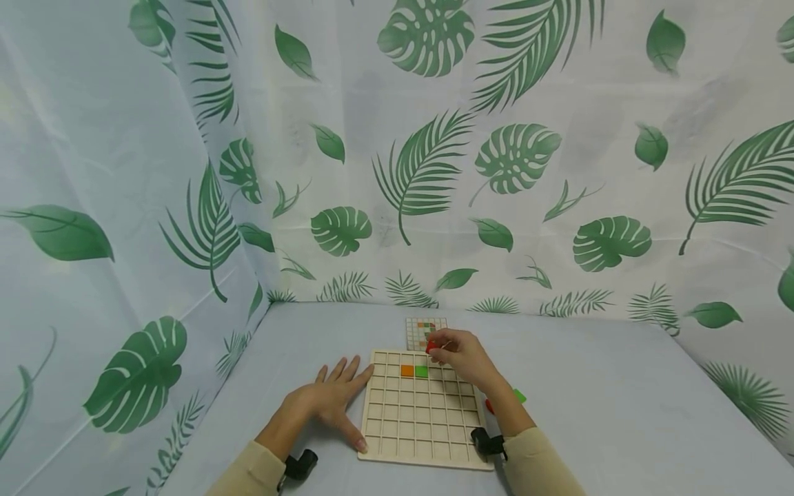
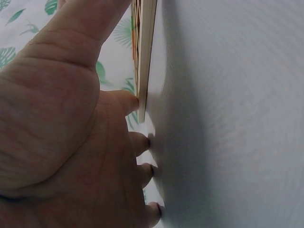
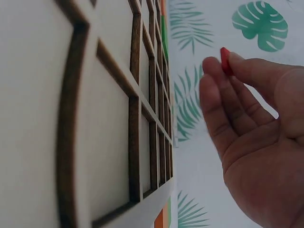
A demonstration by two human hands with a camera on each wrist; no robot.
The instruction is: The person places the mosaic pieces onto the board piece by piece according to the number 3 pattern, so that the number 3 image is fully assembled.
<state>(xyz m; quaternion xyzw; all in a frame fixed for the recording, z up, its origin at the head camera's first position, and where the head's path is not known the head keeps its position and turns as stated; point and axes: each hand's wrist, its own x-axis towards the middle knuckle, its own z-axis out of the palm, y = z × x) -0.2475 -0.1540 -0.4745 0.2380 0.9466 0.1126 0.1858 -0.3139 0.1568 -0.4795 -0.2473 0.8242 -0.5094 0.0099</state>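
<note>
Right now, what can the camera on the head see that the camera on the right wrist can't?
Only the head view shows the left hand lying flat on the table against the board's left edge, the orange tile beside the green tile in the grid, and the small pattern card behind the board. Only the right wrist view shows the grid's dark ridges up close and the palm side of the right hand. Both show the wooden grid board, the leaf-print curtain, and the right hand pinching a red tile.

Beige sleeves [image 1: 546, 461], seemingly black wrist-straps [image 1: 488, 441].
</note>
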